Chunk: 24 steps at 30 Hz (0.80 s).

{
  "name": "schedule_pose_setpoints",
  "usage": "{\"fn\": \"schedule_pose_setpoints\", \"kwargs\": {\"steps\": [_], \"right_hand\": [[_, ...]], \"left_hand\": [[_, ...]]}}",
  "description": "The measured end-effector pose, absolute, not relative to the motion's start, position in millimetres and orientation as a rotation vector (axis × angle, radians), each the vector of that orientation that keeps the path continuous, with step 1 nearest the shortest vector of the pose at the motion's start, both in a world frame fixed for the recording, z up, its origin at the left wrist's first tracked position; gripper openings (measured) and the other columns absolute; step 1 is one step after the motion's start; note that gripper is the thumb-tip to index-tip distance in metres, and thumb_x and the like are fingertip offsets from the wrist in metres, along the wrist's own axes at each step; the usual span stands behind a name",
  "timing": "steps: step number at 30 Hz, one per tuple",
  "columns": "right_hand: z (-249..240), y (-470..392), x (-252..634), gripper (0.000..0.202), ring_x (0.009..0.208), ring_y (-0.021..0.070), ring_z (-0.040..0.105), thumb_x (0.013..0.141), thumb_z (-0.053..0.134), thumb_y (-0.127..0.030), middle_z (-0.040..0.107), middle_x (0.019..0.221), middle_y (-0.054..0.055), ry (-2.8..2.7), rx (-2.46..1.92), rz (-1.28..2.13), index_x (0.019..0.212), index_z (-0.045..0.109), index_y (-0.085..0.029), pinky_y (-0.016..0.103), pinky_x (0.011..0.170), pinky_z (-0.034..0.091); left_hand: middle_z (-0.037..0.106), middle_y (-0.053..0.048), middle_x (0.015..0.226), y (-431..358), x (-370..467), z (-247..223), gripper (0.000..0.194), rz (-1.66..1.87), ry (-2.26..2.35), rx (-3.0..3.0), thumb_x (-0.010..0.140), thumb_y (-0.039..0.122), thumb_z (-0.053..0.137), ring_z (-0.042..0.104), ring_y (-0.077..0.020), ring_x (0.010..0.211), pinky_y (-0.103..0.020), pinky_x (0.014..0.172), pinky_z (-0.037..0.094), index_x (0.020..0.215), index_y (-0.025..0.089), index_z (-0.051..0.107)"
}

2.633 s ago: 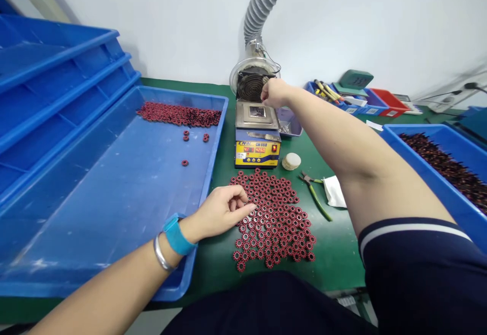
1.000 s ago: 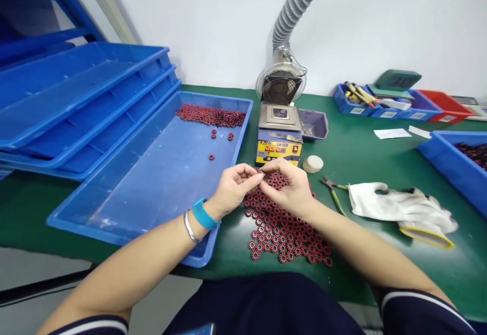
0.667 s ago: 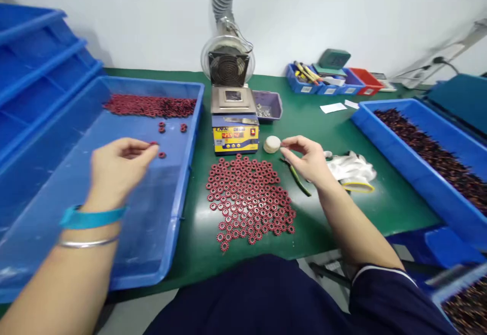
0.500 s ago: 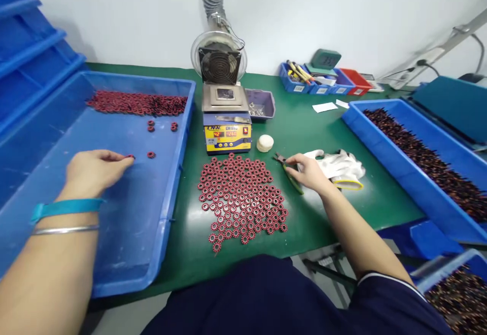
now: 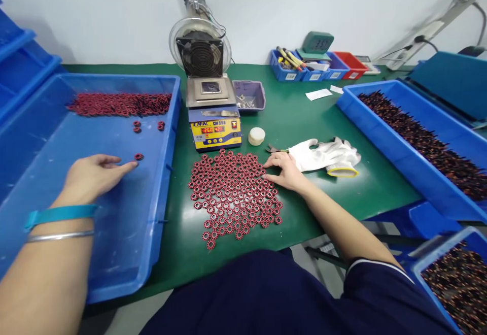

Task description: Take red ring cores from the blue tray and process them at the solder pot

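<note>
My left hand [image 5: 95, 175] is low inside the large blue tray [image 5: 157, 223], thumb and index finger apart. Its thumb tip lies next to a small red ring [image 5: 139, 157] on the tray floor, and I see nothing between the fingers. My right hand [image 5: 285, 171] is over the green table, its thumb and index finger parted at the right edge of a spread of red toothed rings [image 5: 236, 193]. Those fingertips seem to touch the outermost rings. Behind this hand, pliers [image 5: 272, 148] are mostly hidden.
Rows of red rings [image 5: 119, 104] line the tray's far end. A yellow-fronted heating unit [image 5: 215, 134] stands behind the spread, beside a round white pad [image 5: 256, 136]. White gloves [image 5: 319, 155] lie right of my right hand. A blue bin of dark parts [image 5: 426, 142] stands far right.
My right hand has moved left from the pliers to the rings' edge. My left fingers have parted, and the ring they held no longer shows between them. The view has shifted slightly right.
</note>
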State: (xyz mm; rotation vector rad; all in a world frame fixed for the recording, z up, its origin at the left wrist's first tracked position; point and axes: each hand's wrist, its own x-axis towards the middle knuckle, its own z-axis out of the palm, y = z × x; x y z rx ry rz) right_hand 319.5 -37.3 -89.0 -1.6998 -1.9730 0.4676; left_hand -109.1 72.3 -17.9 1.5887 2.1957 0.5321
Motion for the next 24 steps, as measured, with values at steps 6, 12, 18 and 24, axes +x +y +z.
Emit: {"fn": "schedule_pose_setpoints", "kwargs": {"steps": [6, 12, 18, 24], "right_hand": [[-88.4, -33.4, 320.9, 0.017, 0.101, 0.0257, 0.065, 0.076, 0.072, -0.035, 0.072, 0.093, 0.008, -1.848, -1.594, 0.540, 0.084, 0.070, -0.020, 0.050, 0.101, 0.040], [-85.7, -31.1, 313.2, 0.018, 0.092, 0.0243, 0.066, 0.069, 0.076, -0.033, 0.072, 0.090, 0.007, -1.859, -1.658, 0.547, 0.079, 0.070, -0.020, 0.047, 0.094, 0.047], [-62.7, -23.3, 306.5, 0.029, 0.083, 0.0208, 0.070, 0.065, 0.079, -0.039, 0.074, 0.088, 0.008, -1.390, -1.507, 0.886, 0.082, 0.069, -0.017, 0.040, 0.085, 0.055], [1.1, 25.2, 292.5, 0.039, 0.078, 0.0145, 0.070, 0.056, 0.088, -0.036, 0.076, 0.087, 0.004, -1.286, -1.211, 1.088, 0.087, 0.073, -0.017, 0.032, 0.082, 0.057]], "left_hand": [[0.060, 0.004, 0.072, 56.7, -90.4, 3.9, 0.038, 0.578, 2.272, 1.508, 0.064, 0.038, 0.079, 0.056, -0.0141, 0.068, -0.022, 0.064, 0.039, 0.093, 0.018, 0.066], [0.065, 0.001, 0.075, 41.5, -71.3, 9.4, 0.048, 0.685, 2.096, 1.560, 0.060, 0.040, 0.077, 0.059, -0.0147, 0.066, -0.025, 0.064, 0.044, 0.101, 0.016, 0.070], [0.068, -0.002, 0.081, 33.0, -63.6, 12.8, 0.053, 0.864, 1.999, 1.665, 0.059, 0.048, 0.071, 0.059, -0.0158, 0.068, -0.030, 0.070, 0.050, 0.101, 0.015, 0.070], [0.069, -0.006, 0.082, 17.0, -49.2, 3.4, 0.054, 0.925, 1.623, 1.848, 0.062, 0.052, 0.070, 0.061, -0.0181, 0.069, -0.034, 0.070, 0.052, 0.099, 0.014, 0.067]]}}
